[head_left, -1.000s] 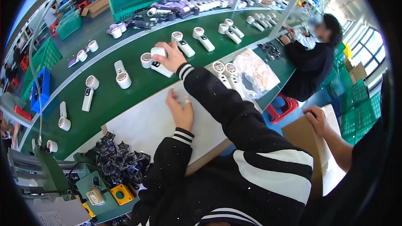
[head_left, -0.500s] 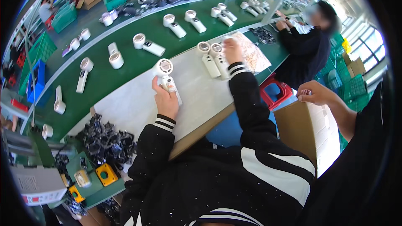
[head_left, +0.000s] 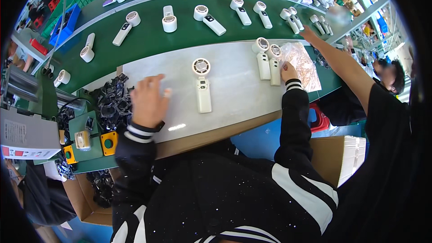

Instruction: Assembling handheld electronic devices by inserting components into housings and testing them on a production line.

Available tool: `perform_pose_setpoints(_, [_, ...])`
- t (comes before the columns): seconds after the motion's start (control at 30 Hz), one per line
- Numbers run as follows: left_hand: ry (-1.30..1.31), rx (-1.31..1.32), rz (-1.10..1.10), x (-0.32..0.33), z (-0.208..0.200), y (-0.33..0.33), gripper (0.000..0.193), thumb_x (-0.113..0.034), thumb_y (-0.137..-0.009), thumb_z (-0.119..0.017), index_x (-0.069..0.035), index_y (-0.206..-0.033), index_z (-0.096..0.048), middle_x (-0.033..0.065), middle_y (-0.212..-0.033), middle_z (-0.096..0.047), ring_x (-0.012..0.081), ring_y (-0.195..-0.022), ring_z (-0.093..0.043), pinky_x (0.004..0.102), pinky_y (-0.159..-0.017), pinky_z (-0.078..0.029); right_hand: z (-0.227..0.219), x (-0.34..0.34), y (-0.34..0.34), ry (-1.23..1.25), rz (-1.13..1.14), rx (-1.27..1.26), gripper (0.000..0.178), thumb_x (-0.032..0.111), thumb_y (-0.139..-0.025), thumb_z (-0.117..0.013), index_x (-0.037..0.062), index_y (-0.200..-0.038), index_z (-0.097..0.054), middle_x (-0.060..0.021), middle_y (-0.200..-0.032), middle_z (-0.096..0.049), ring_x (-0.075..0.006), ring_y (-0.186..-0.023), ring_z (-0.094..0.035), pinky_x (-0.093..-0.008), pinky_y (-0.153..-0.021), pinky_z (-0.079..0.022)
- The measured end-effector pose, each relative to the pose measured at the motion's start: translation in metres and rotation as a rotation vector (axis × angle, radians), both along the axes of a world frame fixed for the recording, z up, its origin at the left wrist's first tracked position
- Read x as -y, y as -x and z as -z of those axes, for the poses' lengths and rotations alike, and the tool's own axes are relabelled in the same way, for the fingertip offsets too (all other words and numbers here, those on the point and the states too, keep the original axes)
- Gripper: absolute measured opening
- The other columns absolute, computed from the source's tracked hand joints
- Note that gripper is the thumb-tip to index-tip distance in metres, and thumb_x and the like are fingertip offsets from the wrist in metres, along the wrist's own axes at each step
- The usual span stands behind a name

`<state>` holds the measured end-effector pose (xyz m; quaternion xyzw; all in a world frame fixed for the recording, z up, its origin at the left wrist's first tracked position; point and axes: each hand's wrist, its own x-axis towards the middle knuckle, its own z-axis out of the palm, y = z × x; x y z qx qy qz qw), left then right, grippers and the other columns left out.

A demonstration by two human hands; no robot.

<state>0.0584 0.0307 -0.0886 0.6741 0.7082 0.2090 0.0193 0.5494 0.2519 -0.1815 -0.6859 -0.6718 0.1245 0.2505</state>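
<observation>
A white handheld fan (head_left: 204,95) lies by itself on the pale work board (head_left: 234,103), its round head pointing away from me. To the left of it my left hand (head_left: 150,101) hovers with fingers spread, touching no fan. Two more handheld fans, a left one (head_left: 263,65) and a right one (head_left: 274,66), lie side by side at the board's right. Beside them, at the near left edge of a clear plastic bag (head_left: 302,65) of small pinkish pieces, my right hand (head_left: 289,71) has its fingers curled together. What it pinches, if anything, is hidden.
Several handheld fans lie along the green conveyor belt (head_left: 148,36) beyond the board. Another person's bare arm (head_left: 344,56) reaches across from the right to the belt. Black plastic parts (head_left: 112,101) are heaped at left, near a yellow button box (head_left: 109,143).
My left hand has let go of the fan and moved left. My right hand has come down to the bag's edge. The other person's arm now stretches to the belt, and the view has shifted.
</observation>
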Motion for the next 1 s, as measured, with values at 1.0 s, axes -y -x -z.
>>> perform_pose_setpoints(1.0, [-0.001,0.352,-0.104,0.000,0.020,0.106,0.021,-0.007,-0.084,-0.054,-0.007,-0.102,-0.064,0.0060,-0.094,-0.067,0.0243,-0.078,-0.060,0.0327,-0.075,-0.047,0.001,0.007,0.009,-0.107,0.235,-0.102,0.014,0.014,-0.081,-0.056,0.0104,-0.085,-0.069,-0.0055,-0.067,-0.060,-0.0214,-0.063,-0.054,-0.0318,-0.063,-0.047])
